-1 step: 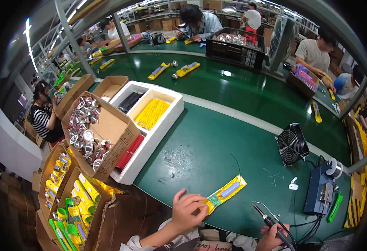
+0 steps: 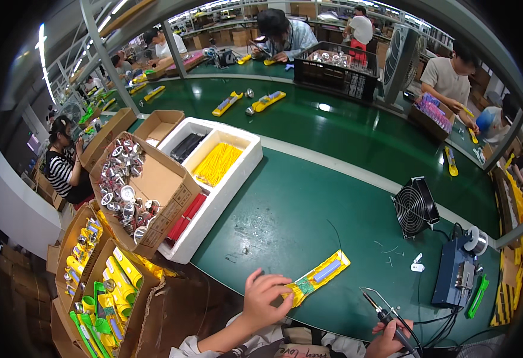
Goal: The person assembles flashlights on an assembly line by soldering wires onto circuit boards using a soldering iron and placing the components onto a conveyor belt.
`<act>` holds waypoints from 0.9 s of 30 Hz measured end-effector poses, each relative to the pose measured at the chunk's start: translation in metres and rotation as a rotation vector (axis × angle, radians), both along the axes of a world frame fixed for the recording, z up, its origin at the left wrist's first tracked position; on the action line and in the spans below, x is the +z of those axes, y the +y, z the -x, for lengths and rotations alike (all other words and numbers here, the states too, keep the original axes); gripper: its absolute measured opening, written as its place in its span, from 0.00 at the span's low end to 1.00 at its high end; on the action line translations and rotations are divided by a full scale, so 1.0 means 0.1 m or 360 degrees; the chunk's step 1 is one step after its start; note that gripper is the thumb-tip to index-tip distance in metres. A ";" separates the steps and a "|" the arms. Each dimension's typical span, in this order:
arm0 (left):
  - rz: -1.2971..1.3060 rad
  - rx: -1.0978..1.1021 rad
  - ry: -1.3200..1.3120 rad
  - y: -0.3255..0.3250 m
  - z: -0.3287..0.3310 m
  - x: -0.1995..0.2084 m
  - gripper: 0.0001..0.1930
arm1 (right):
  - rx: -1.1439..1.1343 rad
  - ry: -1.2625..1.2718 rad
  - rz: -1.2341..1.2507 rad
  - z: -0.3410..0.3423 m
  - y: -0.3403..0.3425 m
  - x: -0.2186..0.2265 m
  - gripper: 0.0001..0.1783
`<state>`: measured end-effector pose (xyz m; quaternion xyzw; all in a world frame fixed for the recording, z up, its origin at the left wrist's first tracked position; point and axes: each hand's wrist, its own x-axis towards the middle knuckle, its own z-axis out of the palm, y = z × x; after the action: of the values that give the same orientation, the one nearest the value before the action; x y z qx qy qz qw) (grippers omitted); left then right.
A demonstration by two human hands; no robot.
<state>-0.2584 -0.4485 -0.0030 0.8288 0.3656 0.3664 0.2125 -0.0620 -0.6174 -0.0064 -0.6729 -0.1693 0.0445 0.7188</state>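
On the green bench before me lies a yellow plastic flashlight shell [image 2: 337, 261], open side up and slanting to the far right. A blue-purple cylindrical battery [image 2: 327, 271] and a small green circuit board [image 2: 304, 285] sit inside it, and a thin dark wire [image 2: 335, 231] sticks out past its far end. The thumb and forefinger of my left hand [image 2: 265, 300] pinch the near end, the other fingers raised. My right hand [image 2: 391, 339] is closed around a soldering iron [image 2: 385, 315] with a curved metal tube beside its tip. The tip points up-left, apart from the shell.
A blue soldering machine [image 2: 454, 271] with a solder spool [image 2: 476, 240] and a black fan [image 2: 416, 209] stand at right. At left are a white foam box [image 2: 251, 156] of wires, a carton [image 2: 172, 200] of silvery lamp cups and a carton [image 2: 136, 316] of shells. Beyond runs a green conveyor [image 2: 333, 128]; co-workers sit there.
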 end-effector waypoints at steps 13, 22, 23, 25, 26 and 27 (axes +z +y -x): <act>-0.0105 -0.0699 0.1145 0.59 -0.49 0.49 0.18 | -0.0369 -0.0249 -0.0244 -0.42 -0.24 0.30 0.11; -0.0344 -0.1252 0.1337 1.12 -0.83 0.59 0.19 | -0.0464 -0.0307 -0.0327 -0.46 -0.18 0.37 0.11; -0.0352 -0.1246 0.1337 1.20 -0.87 0.60 0.19 | -0.0462 -0.0309 -0.0336 -0.48 -0.18 0.36 0.11; -0.0400 -0.1045 0.1335 1.42 -0.99 0.65 0.19 | -0.0462 -0.0348 -0.0272 -0.54 -0.20 0.32 0.11; -0.0409 -0.1043 0.1331 1.55 -1.09 0.65 0.19 | -0.0465 -0.0353 -0.0279 -0.57 -0.19 0.31 0.11; -0.0363 -0.0830 0.1334 1.70 -1.17 0.66 0.20 | -0.0472 -0.0326 -0.0276 -0.57 -0.17 0.32 0.11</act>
<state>-0.1418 -0.2781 0.0630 0.9863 0.1578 -0.0253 0.0401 -0.0046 -0.6342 0.0258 -0.6271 -0.1438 -0.1455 0.7516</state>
